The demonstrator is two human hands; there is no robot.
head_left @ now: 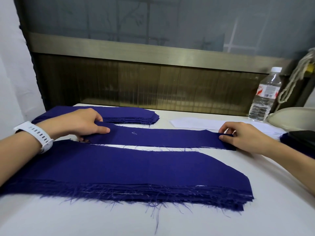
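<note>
One purple cloth strip (162, 137) lies flat across the middle of the white table (255, 184). The left hand (81, 121) pinches its end at 9 o'clock and the right hand (242, 135) pinches the other at 3 o'clock, fingers closed narrowly on it. Two stacks of like cloth flank it, a large stack (127, 172) at 6 o'clock and a smaller stack (129, 114) at 11 o'clock, and one water bottle (264, 97) stands at 2 o'clock.

Fabric strip (162, 138) end partly beneath left hand (80, 122)
</note>
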